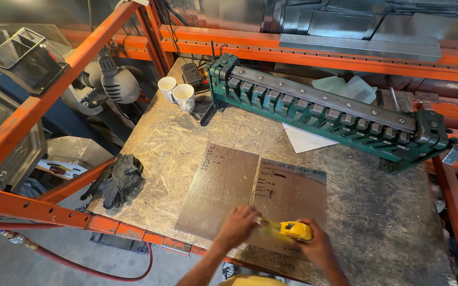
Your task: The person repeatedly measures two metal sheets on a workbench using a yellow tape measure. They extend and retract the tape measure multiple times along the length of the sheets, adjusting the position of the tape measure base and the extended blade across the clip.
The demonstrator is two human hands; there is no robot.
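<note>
Two flat sheets of grey metal lie side by side on the chipboard bench [377, 212]. The left sheet [219, 188] is bare; handwritten marks cover the top of the right sheet [292, 193]. My right hand [316, 244] holds a yellow tape measure [295, 230] over the near edge of the right sheet. My left hand [238, 225] pinches the end of the tape blade, drawn out a short way to the left, over the seam between the two sheets.
A green sheet-metal bending brake [324, 111] runs diagonally across the back of the bench. Two white cups [177, 92] stand at the back left, dark work gloves [118, 179] lie on the left edge. Orange rack beams [54, 85] frame the bench; a red hose [96, 267] runs below.
</note>
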